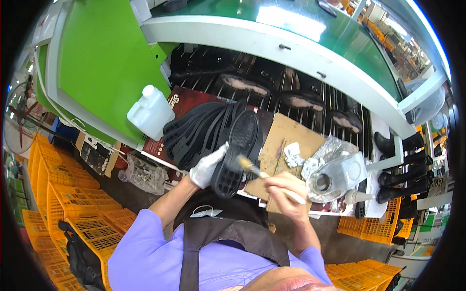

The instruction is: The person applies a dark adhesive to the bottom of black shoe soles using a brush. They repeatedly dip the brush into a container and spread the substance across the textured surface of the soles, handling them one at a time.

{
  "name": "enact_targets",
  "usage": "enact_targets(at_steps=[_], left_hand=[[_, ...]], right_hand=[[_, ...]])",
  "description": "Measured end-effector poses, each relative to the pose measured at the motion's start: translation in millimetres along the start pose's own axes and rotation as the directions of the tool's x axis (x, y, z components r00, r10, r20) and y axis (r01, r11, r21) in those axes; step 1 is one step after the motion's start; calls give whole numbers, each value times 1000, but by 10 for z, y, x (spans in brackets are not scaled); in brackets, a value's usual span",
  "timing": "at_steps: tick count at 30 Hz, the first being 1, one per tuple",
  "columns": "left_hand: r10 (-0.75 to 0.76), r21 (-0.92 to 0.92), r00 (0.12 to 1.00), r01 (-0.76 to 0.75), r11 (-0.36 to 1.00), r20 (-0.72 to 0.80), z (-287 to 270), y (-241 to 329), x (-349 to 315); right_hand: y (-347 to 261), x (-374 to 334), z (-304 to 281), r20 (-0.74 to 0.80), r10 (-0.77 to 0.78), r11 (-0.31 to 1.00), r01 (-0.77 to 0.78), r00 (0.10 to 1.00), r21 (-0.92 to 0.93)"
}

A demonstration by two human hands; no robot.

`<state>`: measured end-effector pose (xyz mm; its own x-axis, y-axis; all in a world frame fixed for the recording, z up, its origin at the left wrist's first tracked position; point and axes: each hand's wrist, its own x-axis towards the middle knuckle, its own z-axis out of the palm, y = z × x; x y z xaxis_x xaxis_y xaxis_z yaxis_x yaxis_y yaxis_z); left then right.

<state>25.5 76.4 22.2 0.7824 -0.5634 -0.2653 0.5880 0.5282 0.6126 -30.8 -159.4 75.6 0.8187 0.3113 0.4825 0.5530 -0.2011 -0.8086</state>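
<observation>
My left hand (209, 167), in a white glove, grips a black shoe sole (227, 177) by its left side and holds it tilted up in front of me. In my bare right hand (287, 193) is a paintbrush (255, 169) with a pale handle. Its yellowish bristles lie at the sole's inner face; whether they press on it I cannot tell. Behind and left of the held sole, several more black soles (194, 133) lean together in a fanned row. A clear plastic jug (347, 169) lies on its side to the right of my right hand, its cut opening toward me.
A stained cardboard sheet (303, 130) bears crumpled white rags (292, 155). A white jug (151, 114) stands by the green panel (97, 63). Black boots (245, 85) lie on a roller rack beneath the green-topped bench (213, 28). Orange crates (73, 199) are stacked left; a white nozzle bottle (358, 196) sits right.
</observation>
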Motion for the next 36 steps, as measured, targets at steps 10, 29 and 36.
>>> enact_targets(at_steps=[10,29,36], left_hand=[[304,19,818,-358,933,489,1398,1819,1130],[810,778,564,-578,248,161,917,2824,2752],[830,784,532,-582,215,168,914,2829,2733]], right_hand=[[193,-531,-314,-602,392,900,-154,696,408],[-1202,-73,-669,-413,-264,946,317,871,62],[-1656,375,-473,-373,-498,824,561,783,77]])
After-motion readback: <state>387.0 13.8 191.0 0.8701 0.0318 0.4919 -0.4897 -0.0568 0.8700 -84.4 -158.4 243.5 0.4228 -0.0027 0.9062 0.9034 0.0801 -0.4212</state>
